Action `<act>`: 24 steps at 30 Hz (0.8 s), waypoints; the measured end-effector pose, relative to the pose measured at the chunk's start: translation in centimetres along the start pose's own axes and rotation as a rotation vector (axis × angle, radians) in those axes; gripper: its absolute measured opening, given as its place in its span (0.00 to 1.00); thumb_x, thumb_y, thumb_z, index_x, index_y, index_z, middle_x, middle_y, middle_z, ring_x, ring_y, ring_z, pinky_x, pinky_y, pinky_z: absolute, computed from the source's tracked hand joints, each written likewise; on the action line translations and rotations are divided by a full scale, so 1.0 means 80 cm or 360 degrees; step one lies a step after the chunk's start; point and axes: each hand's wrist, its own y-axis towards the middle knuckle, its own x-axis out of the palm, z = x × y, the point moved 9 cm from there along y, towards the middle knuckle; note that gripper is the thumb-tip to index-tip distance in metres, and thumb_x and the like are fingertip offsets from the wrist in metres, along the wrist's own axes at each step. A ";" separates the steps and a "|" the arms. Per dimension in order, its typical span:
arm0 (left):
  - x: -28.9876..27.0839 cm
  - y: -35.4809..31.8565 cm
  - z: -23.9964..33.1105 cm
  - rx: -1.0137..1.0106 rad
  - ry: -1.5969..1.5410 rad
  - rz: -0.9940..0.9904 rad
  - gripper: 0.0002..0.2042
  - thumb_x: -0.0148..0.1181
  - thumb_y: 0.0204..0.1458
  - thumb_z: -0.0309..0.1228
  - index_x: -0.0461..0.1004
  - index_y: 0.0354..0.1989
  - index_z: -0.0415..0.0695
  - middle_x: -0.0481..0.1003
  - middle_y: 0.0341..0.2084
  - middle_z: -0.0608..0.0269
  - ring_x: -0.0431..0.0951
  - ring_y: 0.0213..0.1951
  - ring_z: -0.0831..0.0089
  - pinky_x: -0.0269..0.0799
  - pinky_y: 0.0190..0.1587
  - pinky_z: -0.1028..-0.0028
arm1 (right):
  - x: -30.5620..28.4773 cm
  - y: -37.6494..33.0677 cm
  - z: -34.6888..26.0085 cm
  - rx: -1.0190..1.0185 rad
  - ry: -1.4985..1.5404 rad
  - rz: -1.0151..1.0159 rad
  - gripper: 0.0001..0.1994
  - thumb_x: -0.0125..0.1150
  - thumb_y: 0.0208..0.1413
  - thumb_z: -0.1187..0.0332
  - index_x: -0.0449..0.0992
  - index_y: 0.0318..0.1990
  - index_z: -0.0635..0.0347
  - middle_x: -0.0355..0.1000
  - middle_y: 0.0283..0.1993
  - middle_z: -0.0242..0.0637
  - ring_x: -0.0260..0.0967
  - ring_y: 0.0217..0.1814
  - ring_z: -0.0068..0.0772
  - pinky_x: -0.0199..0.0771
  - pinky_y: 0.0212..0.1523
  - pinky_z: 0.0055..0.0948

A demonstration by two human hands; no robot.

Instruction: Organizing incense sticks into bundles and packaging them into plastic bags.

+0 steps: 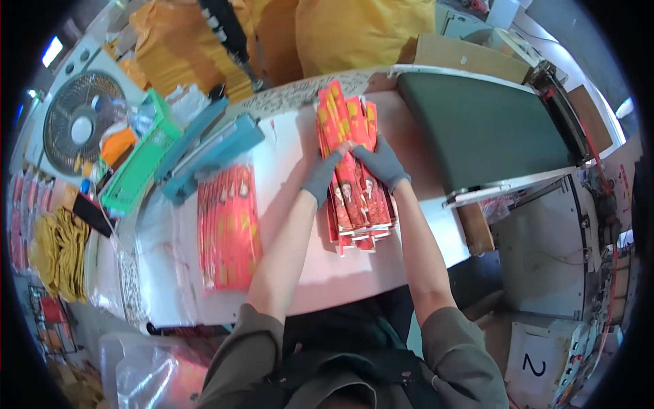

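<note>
Both hands wear grey gloves. The left hand [321,178] and right hand [381,162] press down side by side on a stack of long red-and-yellow packets [351,146] lying on the white bench [300,273]. Left of them lies a bagged bundle of similar packets [228,228], beyond it a teal heat sealer [211,153]. Right of the hands runs a dark green conveyor belt [477,126].
</note>
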 end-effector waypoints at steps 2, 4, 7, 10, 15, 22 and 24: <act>0.007 -0.047 -0.025 -0.0382 -0.0260 -0.0134 0.29 0.61 0.49 0.40 0.61 0.56 0.36 0.70 0.47 0.57 0.73 0.45 0.72 0.70 0.46 0.74 | 0.029 -0.049 -0.011 -0.0090 0.1074 -0.0317 0.37 0.65 0.47 0.54 0.56 0.58 0.69 0.66 0.52 0.47 0.66 0.52 0.34 0.66 0.52 0.30; -0.009 -0.124 -0.035 -0.0333 -0.0194 -0.0057 0.28 0.64 0.47 0.36 0.62 0.54 0.36 0.71 0.45 0.58 0.74 0.43 0.73 0.71 0.44 0.76 | 0.033 -0.125 -0.008 -0.0030 0.1160 -0.0440 0.34 0.64 0.49 0.60 0.55 0.59 0.65 0.65 0.53 0.42 0.65 0.52 0.28 0.66 0.53 0.28; -0.030 -0.269 -0.025 -0.0386 0.0044 -0.0191 0.26 0.63 0.48 0.31 0.62 0.54 0.37 0.71 0.46 0.60 0.72 0.45 0.75 0.70 0.46 0.75 | 0.054 -0.256 0.005 -0.0082 0.0995 -0.0848 0.34 0.59 0.54 0.62 0.50 0.63 0.65 0.59 0.59 0.40 0.56 0.60 0.27 0.59 0.58 0.29; -0.026 -0.370 -0.026 -0.0576 0.0056 -0.0587 0.36 0.64 0.46 0.40 0.54 0.61 0.40 0.64 0.53 0.60 0.63 0.54 0.73 0.59 0.56 0.69 | 0.074 -0.355 0.013 0.0015 0.1035 -0.1242 0.41 0.63 0.50 0.57 0.46 0.65 0.62 0.54 0.63 0.39 0.50 0.64 0.29 0.53 0.62 0.33; -0.014 -0.332 0.042 0.0018 0.0232 -0.0191 0.33 0.71 0.36 0.39 0.62 0.51 0.40 0.69 0.45 0.60 0.70 0.47 0.71 0.67 0.49 0.71 | 0.046 -0.345 -0.062 -0.0065 0.1269 -0.0930 0.41 0.73 0.39 0.66 0.55 0.60 0.64 0.62 0.57 0.40 0.60 0.58 0.32 0.62 0.56 0.34; -0.016 -0.286 0.139 0.0156 0.0897 -0.0385 0.48 0.78 0.27 0.36 0.52 0.57 0.41 0.65 0.51 0.56 0.69 0.51 0.67 0.66 0.51 0.68 | 0.023 -0.294 -0.131 -0.0482 0.0965 -0.0999 0.45 0.77 0.32 0.68 0.52 0.59 0.61 0.64 0.54 0.40 0.64 0.55 0.32 0.66 0.52 0.32; -0.002 -0.300 0.168 0.0244 -0.0096 -0.0414 0.50 0.77 0.28 0.33 0.48 0.61 0.41 0.59 0.56 0.53 0.64 0.56 0.67 0.62 0.56 0.69 | -0.003 -0.299 -0.193 -0.1314 0.0225 -0.0721 0.65 0.78 0.31 0.59 0.25 0.66 0.58 0.51 0.63 0.47 0.61 0.59 0.37 0.62 0.58 0.35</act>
